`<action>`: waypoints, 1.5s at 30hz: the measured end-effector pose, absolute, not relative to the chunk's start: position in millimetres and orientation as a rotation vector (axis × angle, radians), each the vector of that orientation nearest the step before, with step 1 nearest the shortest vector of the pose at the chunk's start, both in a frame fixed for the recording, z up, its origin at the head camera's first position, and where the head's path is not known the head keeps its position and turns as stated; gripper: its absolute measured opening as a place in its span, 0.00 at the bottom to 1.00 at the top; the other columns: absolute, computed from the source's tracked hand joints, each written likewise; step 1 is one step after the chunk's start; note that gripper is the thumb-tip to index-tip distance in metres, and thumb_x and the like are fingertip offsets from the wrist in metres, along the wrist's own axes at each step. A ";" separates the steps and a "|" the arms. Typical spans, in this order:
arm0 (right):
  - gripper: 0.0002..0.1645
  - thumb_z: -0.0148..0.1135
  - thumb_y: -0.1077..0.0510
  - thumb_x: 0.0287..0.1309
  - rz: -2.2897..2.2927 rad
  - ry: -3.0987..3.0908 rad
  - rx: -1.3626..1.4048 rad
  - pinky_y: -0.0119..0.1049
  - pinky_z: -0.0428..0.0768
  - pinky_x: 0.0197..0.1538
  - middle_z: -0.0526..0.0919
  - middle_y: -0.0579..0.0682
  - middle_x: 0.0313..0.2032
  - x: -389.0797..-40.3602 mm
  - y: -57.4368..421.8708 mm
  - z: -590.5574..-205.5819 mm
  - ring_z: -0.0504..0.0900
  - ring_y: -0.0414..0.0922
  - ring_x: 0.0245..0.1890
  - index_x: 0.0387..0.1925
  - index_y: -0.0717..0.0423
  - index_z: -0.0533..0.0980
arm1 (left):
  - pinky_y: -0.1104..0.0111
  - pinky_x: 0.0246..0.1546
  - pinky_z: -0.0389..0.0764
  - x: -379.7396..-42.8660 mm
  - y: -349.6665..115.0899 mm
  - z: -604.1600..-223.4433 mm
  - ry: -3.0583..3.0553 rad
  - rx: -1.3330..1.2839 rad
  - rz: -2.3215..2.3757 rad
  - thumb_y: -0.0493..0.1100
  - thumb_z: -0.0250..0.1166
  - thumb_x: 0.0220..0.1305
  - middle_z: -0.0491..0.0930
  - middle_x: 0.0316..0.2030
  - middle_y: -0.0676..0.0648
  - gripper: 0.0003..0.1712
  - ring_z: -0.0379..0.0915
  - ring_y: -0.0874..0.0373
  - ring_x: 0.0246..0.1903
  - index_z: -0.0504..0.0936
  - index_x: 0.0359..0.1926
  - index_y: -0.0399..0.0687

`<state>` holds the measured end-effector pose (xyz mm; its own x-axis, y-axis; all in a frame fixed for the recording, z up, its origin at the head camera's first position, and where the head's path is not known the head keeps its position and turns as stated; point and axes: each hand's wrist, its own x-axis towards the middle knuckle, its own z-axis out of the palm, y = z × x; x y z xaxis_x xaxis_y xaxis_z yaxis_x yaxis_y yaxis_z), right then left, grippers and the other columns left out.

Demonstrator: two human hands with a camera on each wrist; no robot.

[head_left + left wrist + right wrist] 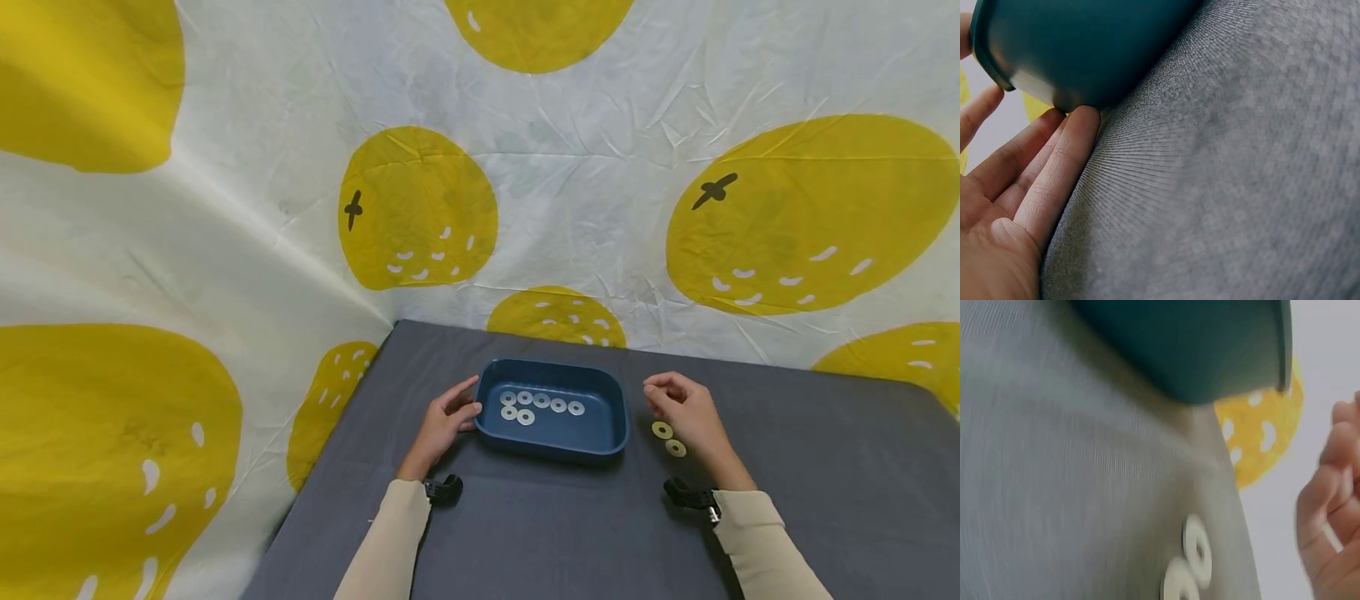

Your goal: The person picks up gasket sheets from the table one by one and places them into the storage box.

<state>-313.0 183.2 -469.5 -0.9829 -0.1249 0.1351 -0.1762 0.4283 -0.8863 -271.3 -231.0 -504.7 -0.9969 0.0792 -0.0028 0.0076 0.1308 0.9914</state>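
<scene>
A dark blue rectangular tray (555, 452) stands on the grey cloth. Several silver washers (542, 401) lie flat inside it. My left hand (442, 421) holds the tray's left end; fingertips touch its outer wall and rim in the left wrist view. Right of the tray, my right hand (686, 412) hovers with bent fingers and thumb close together. Whether anything is between those fingertips cannot be seen, and they are blurred in the right wrist view. Two gold-coloured washers, an upper one (662, 430) and a lower one (676, 448), lie on the cloth beside that hand.
The grey cloth (540, 533) covers the table up to its back edge. White fabric with yellow fruit prints (577, 208) hangs behind and along the left side. Each wrist wears a dark strap, such as the right strap (690, 497).
</scene>
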 end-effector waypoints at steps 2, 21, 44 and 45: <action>0.20 0.59 0.49 0.74 1.551 -2.706 0.260 0.36 0.81 0.31 0.84 0.53 0.30 -314.0 193.5 -473.9 0.81 0.49 0.28 0.52 0.62 0.79 | 0.61 0.47 0.88 -274.4 -231.5 -512.6 2.328 0.074 2.042 0.43 0.66 0.72 0.76 0.64 0.31 0.32 0.80 0.54 0.52 0.70 0.74 0.54; 0.13 0.68 0.57 0.64 1.064 -3.025 0.410 0.32 0.72 0.30 0.81 0.46 0.28 -317.4 222.4 -497.2 0.75 0.38 0.25 0.45 0.61 0.82 | 0.58 0.47 0.88 -275.6 -232.1 -521.0 2.376 0.061 2.058 0.48 0.69 0.69 0.80 0.61 0.39 0.30 0.81 0.51 0.53 0.75 0.70 0.65; 0.15 0.73 0.52 0.60 1.005 -3.095 0.464 0.32 0.71 0.31 0.78 0.46 0.29 -318.1 221.9 -491.3 0.73 0.41 0.29 0.39 0.60 0.81 | 0.60 0.48 0.88 -262.1 -226.0 -484.9 2.307 0.072 2.057 0.41 0.66 0.71 0.77 0.63 0.31 0.31 0.80 0.51 0.53 0.72 0.73 0.51; 0.15 0.72 0.53 0.60 1.003 -3.099 0.463 0.32 0.71 0.32 0.78 0.46 0.29 -318.3 221.8 -490.9 0.73 0.41 0.29 0.39 0.60 0.81 | 0.61 0.48 0.88 -262.7 -226.1 -484.9 2.307 0.076 2.052 0.42 0.66 0.71 0.77 0.63 0.32 0.31 0.81 0.51 0.53 0.72 0.73 0.51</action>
